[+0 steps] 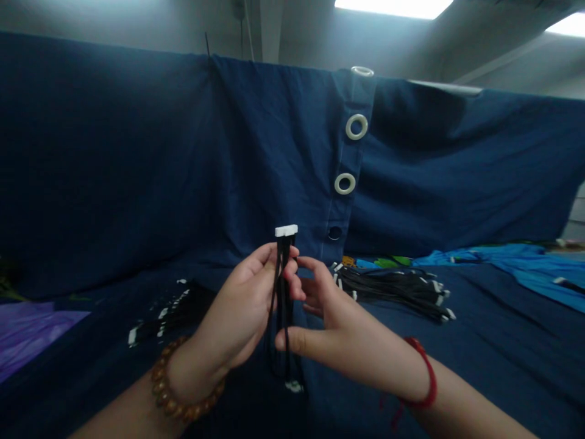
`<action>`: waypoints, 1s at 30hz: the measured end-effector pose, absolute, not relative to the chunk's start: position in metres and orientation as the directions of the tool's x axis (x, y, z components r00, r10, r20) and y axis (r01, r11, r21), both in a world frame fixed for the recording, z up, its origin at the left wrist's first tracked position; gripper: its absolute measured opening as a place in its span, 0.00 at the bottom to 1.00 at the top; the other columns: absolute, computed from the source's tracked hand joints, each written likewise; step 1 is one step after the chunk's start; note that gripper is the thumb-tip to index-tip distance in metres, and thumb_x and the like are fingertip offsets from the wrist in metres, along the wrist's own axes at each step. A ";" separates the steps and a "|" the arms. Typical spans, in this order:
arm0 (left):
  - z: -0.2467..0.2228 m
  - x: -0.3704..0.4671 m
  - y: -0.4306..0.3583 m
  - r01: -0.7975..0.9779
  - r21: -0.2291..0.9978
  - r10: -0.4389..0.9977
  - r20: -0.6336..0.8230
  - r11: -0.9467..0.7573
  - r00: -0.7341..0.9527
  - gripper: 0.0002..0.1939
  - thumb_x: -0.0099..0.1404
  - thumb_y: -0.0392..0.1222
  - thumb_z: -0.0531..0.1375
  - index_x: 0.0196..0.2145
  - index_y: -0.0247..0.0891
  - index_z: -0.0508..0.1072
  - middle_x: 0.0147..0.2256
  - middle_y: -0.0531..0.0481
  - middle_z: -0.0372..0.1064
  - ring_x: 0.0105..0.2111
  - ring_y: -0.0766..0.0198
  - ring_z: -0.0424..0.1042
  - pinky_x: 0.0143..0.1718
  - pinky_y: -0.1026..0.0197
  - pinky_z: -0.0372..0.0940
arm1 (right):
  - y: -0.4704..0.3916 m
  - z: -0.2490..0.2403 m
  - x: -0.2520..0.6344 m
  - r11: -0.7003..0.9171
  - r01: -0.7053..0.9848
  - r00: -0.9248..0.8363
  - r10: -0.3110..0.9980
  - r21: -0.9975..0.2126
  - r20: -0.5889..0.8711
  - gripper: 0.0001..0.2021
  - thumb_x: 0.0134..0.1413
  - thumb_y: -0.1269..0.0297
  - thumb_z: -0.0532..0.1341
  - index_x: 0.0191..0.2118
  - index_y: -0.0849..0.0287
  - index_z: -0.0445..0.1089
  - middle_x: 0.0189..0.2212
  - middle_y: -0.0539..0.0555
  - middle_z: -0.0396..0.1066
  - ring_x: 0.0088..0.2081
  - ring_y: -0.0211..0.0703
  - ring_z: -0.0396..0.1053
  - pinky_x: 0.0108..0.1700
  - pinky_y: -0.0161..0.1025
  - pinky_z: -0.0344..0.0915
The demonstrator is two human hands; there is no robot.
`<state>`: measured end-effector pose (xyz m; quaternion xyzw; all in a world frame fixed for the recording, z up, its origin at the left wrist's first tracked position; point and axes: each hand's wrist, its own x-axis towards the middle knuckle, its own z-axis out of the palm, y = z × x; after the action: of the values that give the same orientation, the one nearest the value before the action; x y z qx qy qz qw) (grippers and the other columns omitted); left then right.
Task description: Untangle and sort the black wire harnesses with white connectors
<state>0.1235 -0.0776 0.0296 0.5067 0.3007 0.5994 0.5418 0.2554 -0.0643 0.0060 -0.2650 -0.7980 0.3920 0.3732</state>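
Ideally, the bundle of black cables (284, 308) is gripped just under its white plugs (286, 230), so that the ends sit level and the loose strands are gathered without being tugged. It is held upright in front of the blue cloth (274, 152), pinched by the bent fingers of the left hand (242, 302). The right hand (340, 323) is turned inward, its thumb laid at the lower strands, well parted from its fingers; its pressure cannot be told.

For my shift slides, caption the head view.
Left hand holds white-ended black cables upright, right hand close alongside; blue cloth behind.
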 end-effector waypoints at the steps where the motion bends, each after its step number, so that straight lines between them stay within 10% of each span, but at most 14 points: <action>1: 0.030 0.123 -0.078 -0.339 0.911 0.955 0.282 -0.235 0.094 0.06 0.63 0.37 0.50 0.33 0.37 0.66 0.22 0.57 0.57 0.21 0.75 0.58 0.24 0.71 0.58 | -0.063 0.005 0.256 0.559 0.155 -0.584 0.717 -0.815 0.381 0.43 0.41 0.62 0.66 0.58 0.56 0.38 0.51 0.56 0.59 0.52 0.44 0.58 0.53 0.42 0.56; 7: 0.034 0.108 -0.077 -0.002 0.904 0.903 0.427 -0.427 0.048 0.08 0.62 0.43 0.51 0.34 0.39 0.67 0.23 0.57 0.57 0.20 0.73 0.55 0.22 0.69 0.54 | -0.063 0.010 0.269 0.585 0.409 -0.606 0.748 -0.701 0.271 0.59 0.26 0.47 0.68 0.61 0.54 0.32 0.53 0.60 0.57 0.54 0.53 0.56 0.52 0.48 0.54; 13: 0.049 0.087 -0.082 0.680 0.483 0.764 0.620 -0.551 0.179 0.09 0.61 0.41 0.51 0.30 0.38 0.71 0.26 0.52 0.66 0.29 0.62 0.64 0.29 0.65 0.54 | -0.061 0.021 0.287 0.617 0.544 -0.626 0.750 -0.569 0.214 0.59 0.23 0.42 0.66 0.62 0.54 0.37 0.52 0.62 0.59 0.52 0.57 0.59 0.50 0.50 0.56; 25: 0.046 0.076 -0.074 0.220 0.873 0.894 0.447 -0.436 -0.002 0.10 0.61 0.46 0.51 0.29 0.40 0.67 0.18 0.58 0.49 0.15 0.72 0.45 0.14 0.69 0.43 | -0.065 0.029 0.297 0.708 0.585 -0.729 0.673 -0.395 0.125 0.21 0.53 0.48 0.53 0.47 0.57 0.66 0.40 0.56 0.70 0.45 0.53 0.64 0.55 0.57 0.42; 30: 0.045 0.071 -0.068 0.389 0.784 0.845 0.534 -0.484 -0.025 0.08 0.60 0.42 0.53 0.29 0.38 0.69 0.18 0.57 0.53 0.16 0.72 0.51 0.15 0.70 0.46 | -0.065 0.041 0.308 0.674 0.646 -0.729 0.684 -0.357 -0.027 0.19 0.57 0.53 0.49 0.23 0.57 0.66 0.18 0.49 0.67 0.23 0.40 0.67 0.39 0.43 0.62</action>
<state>0.0714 -0.0676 0.0449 0.6662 0.4629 0.5462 0.2088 0.3077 -0.0654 0.0411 -0.3641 -0.9134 0.1738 0.0545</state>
